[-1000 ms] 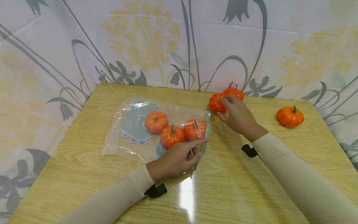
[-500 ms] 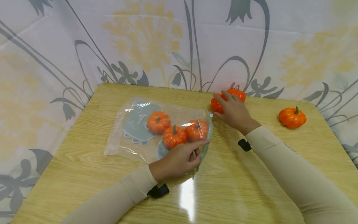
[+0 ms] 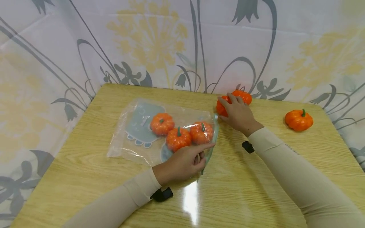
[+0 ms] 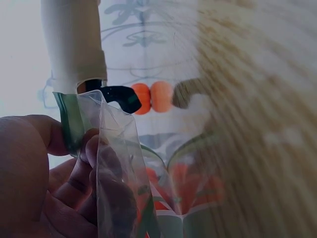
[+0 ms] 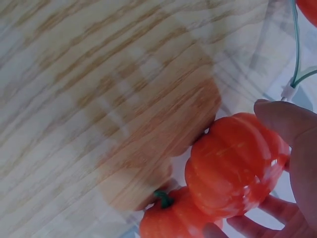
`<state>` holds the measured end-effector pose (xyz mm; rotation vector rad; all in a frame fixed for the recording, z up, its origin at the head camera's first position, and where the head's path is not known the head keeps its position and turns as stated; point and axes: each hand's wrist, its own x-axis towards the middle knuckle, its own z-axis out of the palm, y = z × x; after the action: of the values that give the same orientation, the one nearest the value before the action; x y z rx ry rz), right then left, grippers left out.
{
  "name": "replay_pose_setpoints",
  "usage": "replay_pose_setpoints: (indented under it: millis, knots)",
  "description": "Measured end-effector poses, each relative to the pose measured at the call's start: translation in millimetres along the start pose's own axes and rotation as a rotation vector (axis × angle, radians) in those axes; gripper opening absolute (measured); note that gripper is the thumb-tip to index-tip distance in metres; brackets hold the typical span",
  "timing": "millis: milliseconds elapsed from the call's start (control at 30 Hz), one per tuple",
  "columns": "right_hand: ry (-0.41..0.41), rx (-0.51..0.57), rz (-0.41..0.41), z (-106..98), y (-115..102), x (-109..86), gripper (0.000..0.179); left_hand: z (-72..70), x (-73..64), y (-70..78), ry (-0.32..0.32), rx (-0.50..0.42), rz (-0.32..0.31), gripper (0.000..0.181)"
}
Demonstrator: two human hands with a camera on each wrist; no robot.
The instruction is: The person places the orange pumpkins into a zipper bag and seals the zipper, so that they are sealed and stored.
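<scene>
A clear plastic zip bag (image 3: 119, 148) with a green zip edge lies on the table, printed with a blue-grey figure. Inside it are three small orange toy pumpkins, one with its green stem (image 3: 178, 131) upright. My left hand (image 3: 182, 163) pinches the bag's green edge (image 4: 72, 124) between thumb and fingers, the index finger stretched along the opening. Beyond the bag's mouth, my right hand (image 3: 239, 112) grips another orange pumpkin (image 5: 233, 163), thumb on one side and fingers on the other. Right behind it sits a second pumpkin (image 3: 243, 96), with a green stem (image 5: 163, 198).
A lone orange pumpkin (image 3: 298, 120) stands on the right of the wooden table (image 3: 245, 196). A patterned fabric backdrop (image 3: 159, 41) rises at the table's back edge. Dark camera mounts are strapped at both wrists.
My right hand has come down over the front pumpkin, its fingers now closed round it. The left hand stays at the bag's edge. The head view has shifted slightly.
</scene>
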<state>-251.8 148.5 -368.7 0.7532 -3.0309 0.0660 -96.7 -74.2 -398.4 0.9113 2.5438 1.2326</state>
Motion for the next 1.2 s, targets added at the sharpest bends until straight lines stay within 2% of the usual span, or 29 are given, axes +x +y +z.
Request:
replay_pose_setpoints:
  millis: [133,667,933,1200]
  knots:
    - [0.034,0.010,-0.007,2,0,-0.1,0.072,-0.5,0.7,0.6,-0.003,0.009,0.001,0.052]
    - [0.045,0.149,0.034,4,3,-7.1,0.063,-0.9,-0.3,-0.1,-0.004,0.013,0.000,0.052]
    - [0.120,0.116,-0.001,5,4,-18.7,0.074,-0.6,0.3,-0.9,0.001,0.024,0.009,0.052]
    - [0.180,0.145,-0.017,5,3,-35.6,0.076,0.6,0.3,-1.7,0.002,0.027,0.009,0.052]
